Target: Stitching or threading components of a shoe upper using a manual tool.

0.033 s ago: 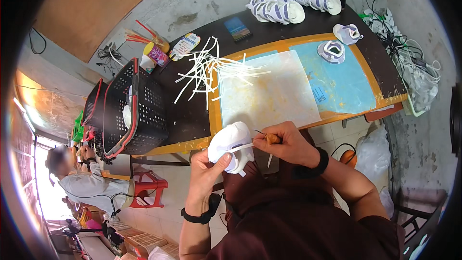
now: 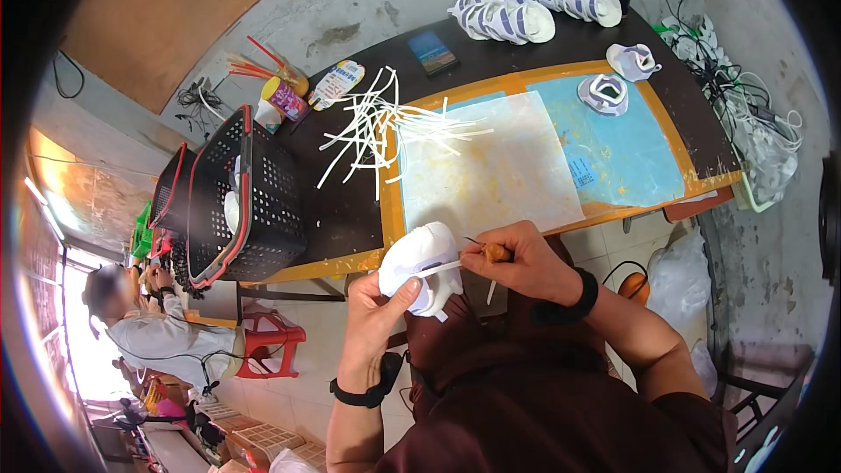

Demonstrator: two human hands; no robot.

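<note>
My left hand [image 2: 375, 307] grips a small white shoe upper [image 2: 422, 250] with pale purple panels, thumb on its near side. A narrow white strap [image 2: 438, 271] runs across the upper to the fingertips of my right hand [image 2: 517, 264]. That hand is closed around a wooden-handled awl [image 2: 498, 252], whose thin dark tip points left, and it also seems to pinch the strap's end. Both hands are in front of the table's near edge, above my lap. Beyond them, many loose white straps [image 2: 377, 127] lie in a tangled heap.
A white sheet [image 2: 491, 162] and a blue sheet [image 2: 626, 144] cover the table's middle. Two similar shoe uppers [image 2: 603, 94] sit at right; stacked uppers [image 2: 534, 13] line the back. Black baskets [image 2: 250, 201] stand left, near a phone [image 2: 432, 52]. Another person [image 2: 162, 324] sits far left.
</note>
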